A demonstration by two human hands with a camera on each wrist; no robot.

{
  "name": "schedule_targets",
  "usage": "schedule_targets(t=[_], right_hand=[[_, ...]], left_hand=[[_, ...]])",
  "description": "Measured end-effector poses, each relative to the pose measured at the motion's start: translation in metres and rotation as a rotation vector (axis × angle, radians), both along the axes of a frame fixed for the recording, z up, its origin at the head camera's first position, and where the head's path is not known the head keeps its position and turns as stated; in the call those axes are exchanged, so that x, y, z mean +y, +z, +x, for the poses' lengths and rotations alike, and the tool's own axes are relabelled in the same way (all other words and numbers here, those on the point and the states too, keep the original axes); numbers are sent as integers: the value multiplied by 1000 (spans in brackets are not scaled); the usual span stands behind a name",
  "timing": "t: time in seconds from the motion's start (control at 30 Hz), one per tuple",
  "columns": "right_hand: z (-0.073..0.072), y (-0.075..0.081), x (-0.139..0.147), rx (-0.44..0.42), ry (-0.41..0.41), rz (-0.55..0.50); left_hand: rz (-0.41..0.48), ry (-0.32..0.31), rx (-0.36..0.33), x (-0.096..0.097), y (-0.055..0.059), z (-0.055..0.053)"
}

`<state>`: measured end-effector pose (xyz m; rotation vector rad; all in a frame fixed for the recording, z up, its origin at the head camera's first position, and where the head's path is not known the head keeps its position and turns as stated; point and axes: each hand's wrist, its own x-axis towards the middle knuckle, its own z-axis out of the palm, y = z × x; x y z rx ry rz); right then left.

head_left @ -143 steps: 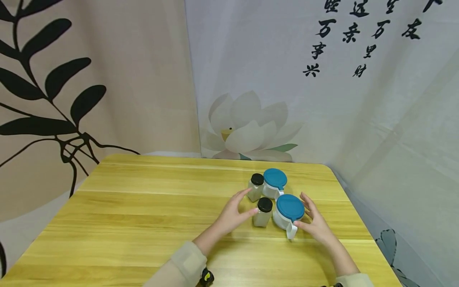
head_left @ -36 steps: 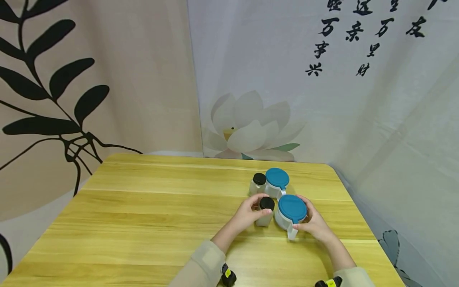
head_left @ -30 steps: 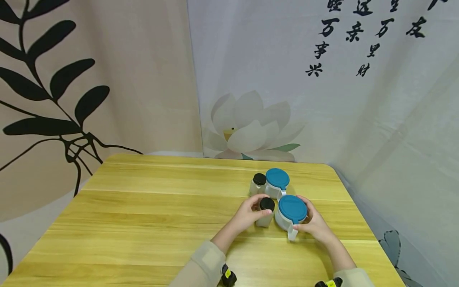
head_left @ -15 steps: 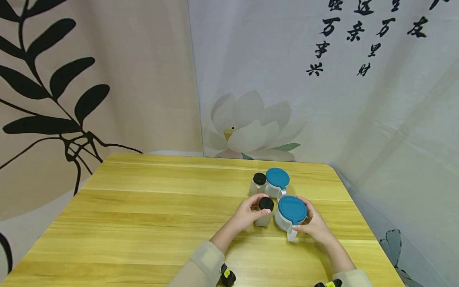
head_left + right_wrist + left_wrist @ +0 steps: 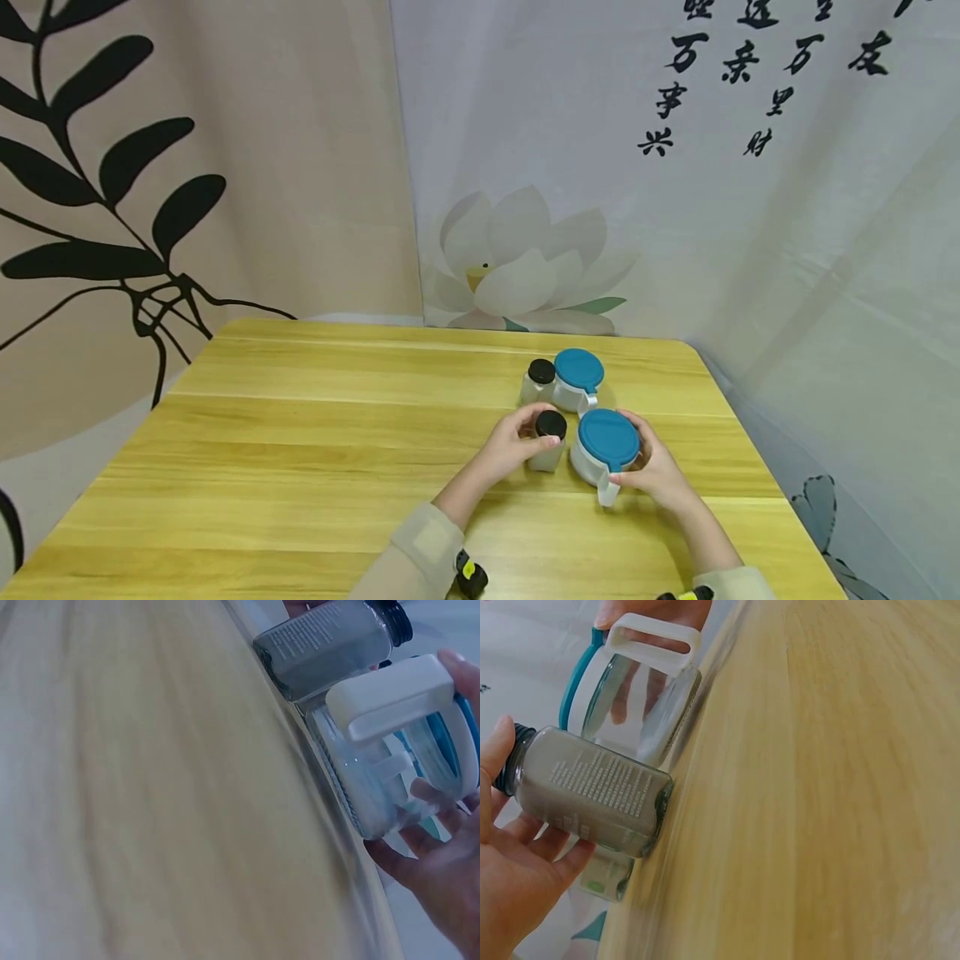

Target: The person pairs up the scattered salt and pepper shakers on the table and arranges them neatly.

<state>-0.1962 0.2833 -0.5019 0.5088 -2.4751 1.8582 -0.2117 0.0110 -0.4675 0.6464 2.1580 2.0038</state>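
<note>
My left hand (image 5: 510, 443) holds the nearer spice bottle (image 5: 592, 787), a square glass bottle of grey-brown powder with a black cap. Its thumb lies by the cap and its fingers go round the far side. To the right, my right hand (image 5: 660, 467) grips the nearer seasoning jar (image 5: 375, 780), which is clear glass with a blue lid (image 5: 609, 438) and a white handle (image 5: 397, 697). Thumb at the handle, its other fingers wrap the jar's right side. Both held things stand upright, side by side, low at the tabletop, with a narrow gap between them in the head view.
Just behind stand a second black-capped bottle (image 5: 537, 385) and a second blue-lidded jar (image 5: 579, 372), close together. The wooden table (image 5: 300, 450) reaches left and toward me. Printed cloth (image 5: 517, 167) hangs past its back edge.
Since the earliest frame, my left hand has taken hold of the nearer bottle and my right hand has closed round the nearer jar. In the last half second the bottle has shifted slightly left.
</note>
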Motion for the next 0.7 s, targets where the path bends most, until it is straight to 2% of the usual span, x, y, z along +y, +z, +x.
schedule_targets(t=[0.07,0.2,0.4,0.47,0.7], right_hand=[[1,1,-1,-2,3,-2],[2,3,-3,6,2,-5],[3,6,-4,26,-8,0],[4,7,-4,35,-10,-1],[6,12,-7,38,-16,18]], left_hand=[[-1,0,-4,-1,1,0],[-14,13,9,0,-16,-8],[-22,12,2,-4,-16,-9],[-20,10,8,-6,-12,-7],[-10,-15,34,-16,19,9]])
